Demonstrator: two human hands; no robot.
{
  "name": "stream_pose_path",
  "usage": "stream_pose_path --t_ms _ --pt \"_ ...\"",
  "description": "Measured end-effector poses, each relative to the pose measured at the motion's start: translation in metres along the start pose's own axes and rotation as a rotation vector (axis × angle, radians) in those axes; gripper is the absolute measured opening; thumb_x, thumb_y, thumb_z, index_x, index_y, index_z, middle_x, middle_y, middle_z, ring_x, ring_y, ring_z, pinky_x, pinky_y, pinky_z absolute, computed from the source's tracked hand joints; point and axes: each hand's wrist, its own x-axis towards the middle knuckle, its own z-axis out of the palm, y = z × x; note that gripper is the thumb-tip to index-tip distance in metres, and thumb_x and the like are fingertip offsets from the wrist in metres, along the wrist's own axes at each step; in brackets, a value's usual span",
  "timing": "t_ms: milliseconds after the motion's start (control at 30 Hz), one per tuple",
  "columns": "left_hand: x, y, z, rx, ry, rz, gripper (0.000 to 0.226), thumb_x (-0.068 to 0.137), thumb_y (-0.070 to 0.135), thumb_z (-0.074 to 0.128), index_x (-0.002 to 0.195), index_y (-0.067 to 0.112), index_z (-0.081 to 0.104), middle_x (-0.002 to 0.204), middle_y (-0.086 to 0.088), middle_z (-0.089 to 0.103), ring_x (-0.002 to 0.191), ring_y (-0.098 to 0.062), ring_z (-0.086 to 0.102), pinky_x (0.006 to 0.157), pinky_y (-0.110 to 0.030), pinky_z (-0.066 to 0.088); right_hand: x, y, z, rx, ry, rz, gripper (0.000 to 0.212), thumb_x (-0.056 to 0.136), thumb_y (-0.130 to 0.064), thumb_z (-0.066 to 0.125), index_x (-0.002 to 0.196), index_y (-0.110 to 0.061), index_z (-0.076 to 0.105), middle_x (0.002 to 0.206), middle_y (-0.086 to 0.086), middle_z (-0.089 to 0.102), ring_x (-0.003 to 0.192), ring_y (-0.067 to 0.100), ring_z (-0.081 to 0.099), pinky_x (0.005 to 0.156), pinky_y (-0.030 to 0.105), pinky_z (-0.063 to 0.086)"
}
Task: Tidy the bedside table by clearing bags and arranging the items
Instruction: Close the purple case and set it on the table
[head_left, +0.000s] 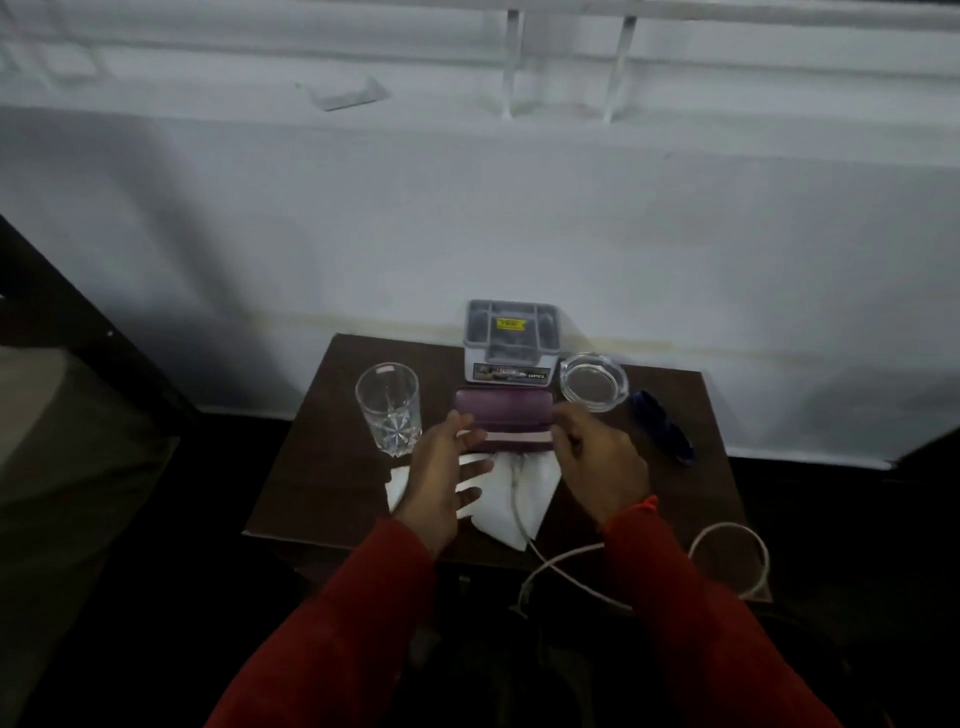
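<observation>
A pale, grey-white wall (467, 218) fills the upper part of the view, dimly lit, with soft shadows falling across it; near its top runs a white ledge or rail (519, 21) with two thin uprights (511, 62); a faint yellowish line crosses the wall low down; the small dark brown table (322, 467) stands against the wall; the floor (130, 597) around it is very dark; at the left edge stands dark furniture (52, 322), too dim to identify.
</observation>
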Motion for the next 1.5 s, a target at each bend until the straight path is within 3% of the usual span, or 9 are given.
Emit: stream_pose_path --t_ms 100,167,433,600,867,1000,1100,1233,1500 --pt "0.009 -0.002 -0.005 0.007 0.018 -0.006 0.028 0.100 0.046 0.048 0.108 0.028 0.068 0.096 0.011 0.072 0.079 -0.016 0.065 0.064 -0.030 0.039 0.007 0.002 0.013 -0.127 -0.253 0.026 0.044 0.093 -0.047 0.049 0.136 -0.049 0.042 0.112 -0.002 0.070 0.106 0.028 0.065 0.083 0.041 0.054" --pt "0.011 -0.001 -0.010 0.001 0.017 0.005 0.027 0.099 0.046 0.049 0.106 0.028 0.069 0.095 0.011 0.073 0.079 -0.017 0.063 0.062 -0.029 0.038 0.011 0.002 0.018 -0.184 -0.313 0.057 0.035 0.095 -0.045 0.048 0.130 -0.046 0.051 0.116 0.002 0.069 0.108 0.030 0.064 0.085 0.039 0.051" --pt "0.003 0.002 -0.006 0.112 0.058 0.155 0.028 0.097 0.039 0.057 0.113 0.018 0.066 0.110 0.001 0.073 0.078 -0.017 0.064 0.061 -0.030 0.041 0.019 0.008 0.010 -0.055 -0.172 0.056 0.022 0.097 -0.032 0.054 0.114 -0.034 0.067 0.105 0.003 0.074 0.101 0.029 0.067 0.083 0.038 0.053" --pt "0.000 -0.001 0.000 0.130 0.059 0.221 0.025 0.097 0.043 0.058 0.111 0.023 0.060 0.117 -0.005 0.069 0.089 -0.018 0.066 0.060 -0.033 0.051 0.029 0.025 -0.027 0.201 -0.051 -0.219 0.019 0.090 -0.015 0.056 0.095 -0.020 0.074 0.097 0.000 0.075 0.091 0.020 0.068 0.085 0.041 0.053" --pt "-0.010 0.003 0.009 -0.011 -0.121 0.132 0.043 0.094 0.056 0.054 0.128 0.030 0.058 0.118 -0.004 0.073 0.103 -0.030 0.072 0.072 -0.055 0.061 0.024 0.029 -0.054 0.466 -0.246 -0.325 0.019 0.091 0.003 0.059 0.097 -0.008 0.073 0.092 0.004 0.073 0.087 0.015 0.067 0.085 0.026 0.053" --pt "-0.016 0.003 0.011 -0.047 -0.232 0.106 0.037 0.102 0.046 0.045 0.120 0.023 0.067 0.113 -0.006 0.077 0.098 -0.027 0.075 0.075 -0.055 0.061 0.032 0.049 -0.054 0.443 -0.187 -0.106 0.039 0.091 -0.002 0.063 0.123 -0.024 0.062 0.109 0.007 0.070 0.098 0.012 0.065 0.097 0.029 0.050" --pt "-0.014 0.002 0.009 -0.047 -0.218 0.129 0.033 0.102 0.045 0.046 0.122 0.029 0.067 0.117 -0.004 0.076 0.102 -0.027 0.074 0.078 -0.060 0.060 0.042 0.082 -0.053 0.013 0.013 0.144 0.054 0.086 -0.016 0.070 0.136 -0.027 0.053 0.122 0.007 0.064 0.110 0.024 0.058 0.098 0.040 0.046" --pt "-0.010 0.004 0.007 -0.073 -0.180 0.107 0.030 0.104 0.040 0.046 0.126 0.031 0.065 0.121 -0.005 0.074 0.110 -0.032 0.070 0.076 -0.064 0.059 0.038 0.108 -0.050 -0.212 -0.210 0.540 0.054 0.085 -0.028 0.072 0.135 -0.026 0.052 0.132 0.015 0.052 0.120 0.040 0.051 0.102 0.050 0.045" --pt "-0.007 0.004 0.010 -0.164 -0.103 0.080 0.024 0.105 0.024 0.046 0.125 0.022 0.059 0.125 -0.009 0.067 0.113 -0.032 0.065 0.080 -0.060 0.059 0.042 0.094 -0.061 -0.011 -0.072 0.594 0.031 0.088 -0.011 0.070 0.118 -0.003 0.068 0.112 0.020 0.070 0.097 0.031 0.063 0.089 0.036 0.050"
